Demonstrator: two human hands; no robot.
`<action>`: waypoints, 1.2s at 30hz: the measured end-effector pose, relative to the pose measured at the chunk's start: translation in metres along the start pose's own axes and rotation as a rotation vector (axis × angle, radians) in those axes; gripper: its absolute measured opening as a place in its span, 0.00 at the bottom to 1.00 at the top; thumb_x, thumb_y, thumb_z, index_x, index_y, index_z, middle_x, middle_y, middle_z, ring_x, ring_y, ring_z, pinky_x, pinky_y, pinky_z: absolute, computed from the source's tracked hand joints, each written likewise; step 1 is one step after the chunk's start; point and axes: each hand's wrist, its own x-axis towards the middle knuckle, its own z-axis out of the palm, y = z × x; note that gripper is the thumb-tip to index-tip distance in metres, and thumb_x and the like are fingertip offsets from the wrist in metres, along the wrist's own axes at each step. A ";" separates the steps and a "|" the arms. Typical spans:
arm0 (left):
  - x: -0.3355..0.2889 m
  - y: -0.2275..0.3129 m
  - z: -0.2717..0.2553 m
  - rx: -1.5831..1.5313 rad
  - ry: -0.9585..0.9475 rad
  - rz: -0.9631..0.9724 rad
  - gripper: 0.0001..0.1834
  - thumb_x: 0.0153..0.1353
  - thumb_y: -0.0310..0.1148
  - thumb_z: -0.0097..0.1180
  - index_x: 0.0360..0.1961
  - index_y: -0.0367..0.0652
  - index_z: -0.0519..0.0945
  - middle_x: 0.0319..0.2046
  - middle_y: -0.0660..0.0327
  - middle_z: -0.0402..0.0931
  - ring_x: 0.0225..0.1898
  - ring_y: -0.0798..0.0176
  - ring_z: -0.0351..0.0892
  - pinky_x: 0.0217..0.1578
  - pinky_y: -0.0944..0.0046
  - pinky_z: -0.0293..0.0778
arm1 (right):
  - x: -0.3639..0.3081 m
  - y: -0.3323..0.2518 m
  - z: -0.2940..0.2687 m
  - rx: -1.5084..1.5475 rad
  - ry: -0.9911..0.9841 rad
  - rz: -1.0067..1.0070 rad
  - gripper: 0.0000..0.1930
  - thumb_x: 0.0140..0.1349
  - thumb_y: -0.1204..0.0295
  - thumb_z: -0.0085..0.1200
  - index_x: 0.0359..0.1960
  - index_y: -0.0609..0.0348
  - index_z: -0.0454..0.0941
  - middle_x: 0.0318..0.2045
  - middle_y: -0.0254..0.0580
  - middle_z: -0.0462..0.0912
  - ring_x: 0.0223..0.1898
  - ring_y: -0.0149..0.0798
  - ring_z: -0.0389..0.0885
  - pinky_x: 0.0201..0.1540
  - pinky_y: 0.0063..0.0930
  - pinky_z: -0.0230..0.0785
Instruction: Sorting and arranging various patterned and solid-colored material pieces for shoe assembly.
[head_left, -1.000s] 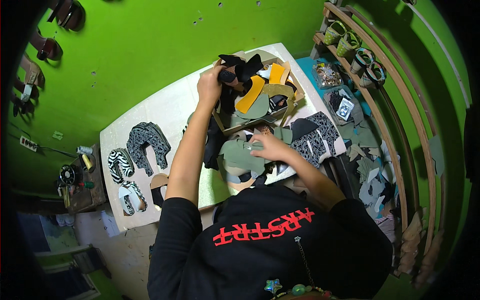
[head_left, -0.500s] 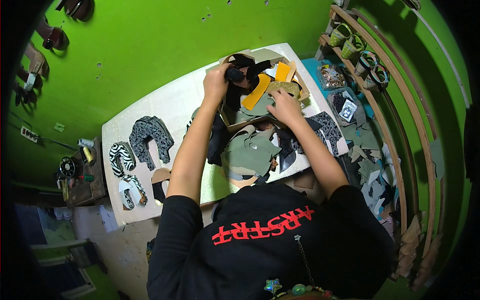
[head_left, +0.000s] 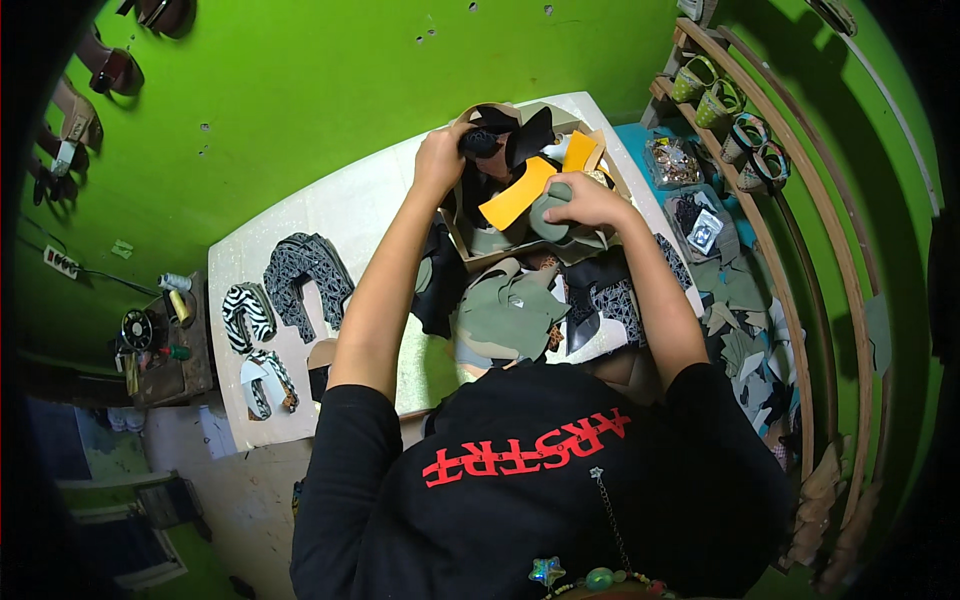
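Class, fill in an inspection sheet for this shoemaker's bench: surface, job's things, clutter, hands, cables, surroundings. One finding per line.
Surface: pale worktable, bare toward the wall.
Job's things: open cardboard box packed with cut pieces; black piece, yellow piece, olive piece.
Clutter: olive cutouts, zebra-print uppers, dark patterned uppers.
Hands: left hand has a grip on the black piece; right hand rests on the olive piece.
Cables: wall socket with cord.
Surroundings: green wall; shelf with wedge sandals; side stand with tools.
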 end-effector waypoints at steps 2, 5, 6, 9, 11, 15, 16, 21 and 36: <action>0.004 -0.002 -0.001 0.000 -0.040 0.021 0.20 0.38 0.17 0.51 0.36 0.42 0.79 0.31 0.45 0.75 0.36 0.43 0.74 0.38 0.54 0.70 | -0.005 -0.023 -0.002 0.065 -0.112 -0.046 0.21 0.42 0.66 0.64 0.38 0.62 0.74 0.33 0.42 0.78 0.35 0.34 0.75 0.41 0.24 0.66; 0.011 -0.008 0.000 0.018 -0.050 0.065 0.21 0.37 0.18 0.52 0.36 0.46 0.79 0.30 0.48 0.76 0.34 0.45 0.74 0.36 0.52 0.70 | 0.002 -0.043 0.018 0.245 -0.417 -0.292 0.20 0.42 0.65 0.65 0.35 0.60 0.73 0.31 0.37 0.78 0.34 0.30 0.73 0.39 0.23 0.66; 0.012 -0.009 0.000 0.019 -0.050 0.062 0.21 0.37 0.18 0.52 0.36 0.46 0.79 0.30 0.48 0.76 0.34 0.45 0.74 0.36 0.52 0.70 | 0.007 -0.052 0.028 0.293 -0.518 -0.317 0.20 0.42 0.65 0.65 0.35 0.60 0.73 0.31 0.37 0.78 0.34 0.30 0.73 0.40 0.23 0.66; 0.016 -0.003 -0.003 0.017 -0.083 0.091 0.21 0.36 0.17 0.52 0.35 0.45 0.79 0.31 0.48 0.76 0.34 0.45 0.74 0.36 0.53 0.70 | 0.032 -0.064 0.065 0.215 -0.499 -0.351 0.18 0.44 0.69 0.63 0.36 0.60 0.72 0.31 0.35 0.77 0.35 0.29 0.73 0.40 0.24 0.66; 0.017 0.001 -0.004 -0.006 -0.106 0.099 0.21 0.36 0.17 0.52 0.35 0.45 0.79 0.30 0.47 0.76 0.34 0.44 0.74 0.35 0.52 0.70 | 0.047 -0.060 0.090 0.161 -0.249 -0.309 0.18 0.44 0.67 0.62 0.36 0.61 0.73 0.30 0.43 0.79 0.33 0.36 0.76 0.40 0.27 0.67; 0.012 -0.007 -0.007 0.002 -0.084 0.099 0.20 0.36 0.18 0.52 0.35 0.44 0.79 0.29 0.46 0.75 0.33 0.44 0.74 0.35 0.53 0.71 | 0.056 -0.055 0.084 -0.132 -0.012 -0.136 0.21 0.45 0.63 0.58 0.36 0.67 0.75 0.33 0.58 0.78 0.38 0.53 0.77 0.42 0.36 0.69; 0.012 -0.009 -0.007 -0.019 -0.076 0.078 0.20 0.36 0.18 0.52 0.35 0.43 0.79 0.29 0.46 0.75 0.33 0.44 0.74 0.35 0.53 0.71 | 0.058 -0.051 0.077 -0.172 -0.061 -0.087 0.20 0.45 0.64 0.57 0.35 0.68 0.76 0.31 0.58 0.78 0.37 0.53 0.77 0.43 0.37 0.69; 0.013 -0.002 -0.006 -0.098 -0.058 0.046 0.18 0.36 0.18 0.52 0.34 0.41 0.79 0.29 0.46 0.75 0.34 0.44 0.74 0.36 0.55 0.71 | 0.064 -0.040 0.082 -0.203 0.055 -0.152 0.25 0.43 0.60 0.59 0.37 0.73 0.73 0.34 0.61 0.77 0.39 0.53 0.76 0.44 0.38 0.68; 0.021 -0.011 -0.004 -0.071 -0.123 -0.075 0.21 0.37 0.18 0.53 0.38 0.36 0.77 0.33 0.44 0.75 0.38 0.45 0.75 0.40 0.58 0.71 | -0.002 -0.063 0.025 0.426 -0.122 -0.083 0.11 0.53 0.66 0.56 0.30 0.61 0.74 0.23 0.29 0.75 0.27 0.22 0.69 0.33 0.20 0.64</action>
